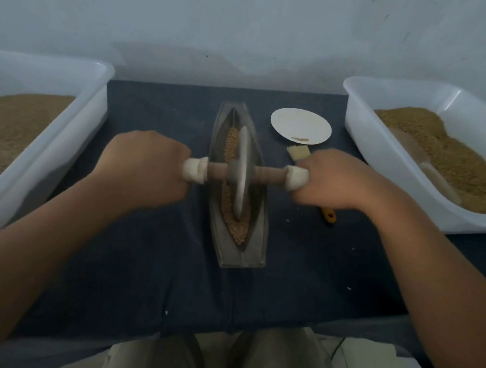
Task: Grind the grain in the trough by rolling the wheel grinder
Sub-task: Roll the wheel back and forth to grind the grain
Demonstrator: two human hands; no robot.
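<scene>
A grey boat-shaped trough [255, 245] lies lengthwise in the middle of the dark blue table. Tan grain [227, 195] fills its groove, mostly left of the wheel. The wheel grinder [241, 173] stands upright in the groove near the trough's middle, its wooden axle running left to right with pale handle ends. My left hand [144, 167] is closed around the left handle. My right hand [335, 183] is closed around the right handle.
A white bin [68, 147] of grain stands at the left. Another white bin [373, 155] at the right holds grain and a scoop [426, 165]. A small white plate [300, 125] and a brush [297, 153] lie just right of the trough.
</scene>
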